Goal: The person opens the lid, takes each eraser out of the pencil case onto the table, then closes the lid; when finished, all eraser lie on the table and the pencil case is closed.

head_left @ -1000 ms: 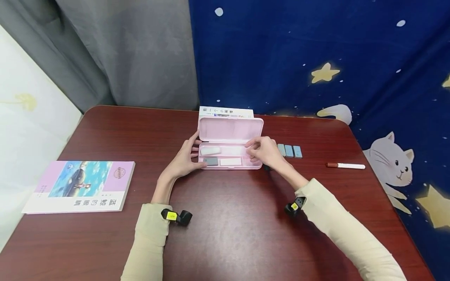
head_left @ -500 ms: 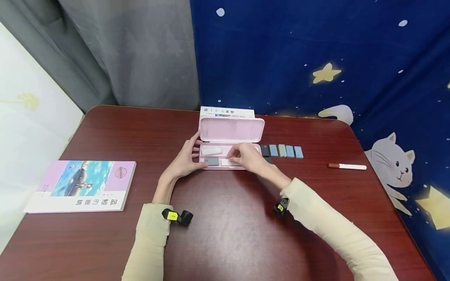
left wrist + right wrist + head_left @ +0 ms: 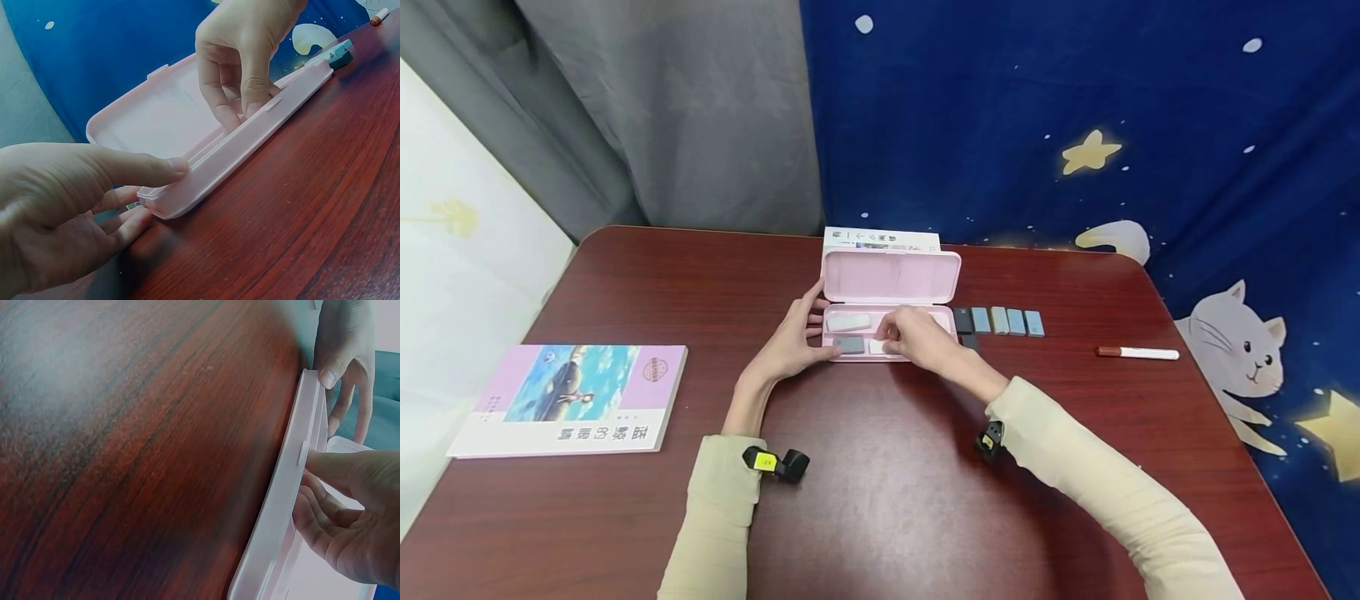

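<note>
A pink pencil case (image 3: 891, 279) lies open on the table, its lid tilted up at the back. My left hand (image 3: 786, 343) holds the case's left end, thumb on the front rim and fingers around the side. Inside are a white block (image 3: 848, 322) at the back left, a grey block (image 3: 850, 345) at the front left, and a white eraser-like block (image 3: 875, 347) beside the grey one. My right hand (image 3: 921, 337) reaches into the case and pinches that last block, partly covering it. In the right wrist view its fingertips (image 3: 304, 509) disappear behind the case's front wall.
Right of the case stands a row of small blue blocks (image 3: 1016, 322) with dark blocks (image 3: 962, 321) at its near end. A brown-capped marker (image 3: 1137, 353) lies farther right. One book (image 3: 572, 400) lies at the left; another book (image 3: 880, 237) is behind the lid.
My right hand has moved left from the case's right end to the front white block, uncovering the dark blocks. The left hand stays on the case.
</note>
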Demonstrator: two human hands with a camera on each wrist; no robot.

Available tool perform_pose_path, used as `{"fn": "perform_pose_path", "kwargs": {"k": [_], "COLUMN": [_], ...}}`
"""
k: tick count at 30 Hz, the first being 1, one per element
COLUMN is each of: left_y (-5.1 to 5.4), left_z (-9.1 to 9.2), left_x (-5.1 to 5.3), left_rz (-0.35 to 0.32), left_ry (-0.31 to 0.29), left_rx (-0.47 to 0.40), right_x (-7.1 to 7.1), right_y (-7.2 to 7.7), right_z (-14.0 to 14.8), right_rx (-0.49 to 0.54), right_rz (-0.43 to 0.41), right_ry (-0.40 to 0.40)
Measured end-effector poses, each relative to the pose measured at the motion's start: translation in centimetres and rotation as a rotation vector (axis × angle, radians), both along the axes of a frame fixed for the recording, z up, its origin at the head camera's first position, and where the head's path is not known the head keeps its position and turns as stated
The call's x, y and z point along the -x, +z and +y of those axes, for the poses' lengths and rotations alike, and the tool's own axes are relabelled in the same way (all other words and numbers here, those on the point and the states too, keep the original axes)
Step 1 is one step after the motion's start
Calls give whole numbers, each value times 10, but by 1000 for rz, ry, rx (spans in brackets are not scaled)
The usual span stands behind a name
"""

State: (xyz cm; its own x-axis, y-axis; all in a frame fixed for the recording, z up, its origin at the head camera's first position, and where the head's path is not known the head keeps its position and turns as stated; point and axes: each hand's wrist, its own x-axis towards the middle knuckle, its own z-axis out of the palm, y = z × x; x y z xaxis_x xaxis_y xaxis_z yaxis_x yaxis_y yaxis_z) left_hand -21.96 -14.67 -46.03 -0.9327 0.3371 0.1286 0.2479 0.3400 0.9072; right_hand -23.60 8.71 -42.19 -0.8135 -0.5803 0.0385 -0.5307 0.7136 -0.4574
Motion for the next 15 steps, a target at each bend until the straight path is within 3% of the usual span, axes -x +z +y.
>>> {"fn": "perform_pose_path", "kwargs": {"k": [15], "left_y": [-1], "left_z": [0], "left_x": [0], "left_rz": [-6], "left_ry": [3], "left_rx": [-13], "right_x": [3], "right_y": [3], "right_z": [1], "right_rx": [37], "right_rz": [54], "right_ry": [55]}}
